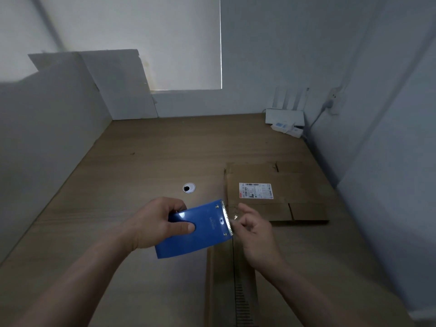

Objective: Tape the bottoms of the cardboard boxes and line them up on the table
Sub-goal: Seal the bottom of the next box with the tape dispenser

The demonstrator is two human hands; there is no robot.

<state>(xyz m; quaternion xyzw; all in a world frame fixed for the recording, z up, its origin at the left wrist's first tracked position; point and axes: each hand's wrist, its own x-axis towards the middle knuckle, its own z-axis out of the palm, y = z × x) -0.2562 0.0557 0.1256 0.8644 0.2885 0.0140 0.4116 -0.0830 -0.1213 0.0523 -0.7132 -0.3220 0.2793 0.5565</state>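
My left hand [153,223] grips a blue tape dispenser [195,230] above the wooden table, its metal toothed blade pointing right. My right hand [253,234] sits just right of the blade, fingers curled and pinching at the clear tape end by the teeth. Under both hands stands a cardboard box [226,279], its two bottom flaps meeting in a dark seam that runs toward me. A flattened cardboard box [283,182] with a white shipping label lies on the table behind my right hand.
The wooden table [141,161] has a round cable grommet [189,187] near its middle. White foam boards [118,86] lean at the back left. A white router and power strip [285,121] sit in the back right corner. Walls close in on both sides.
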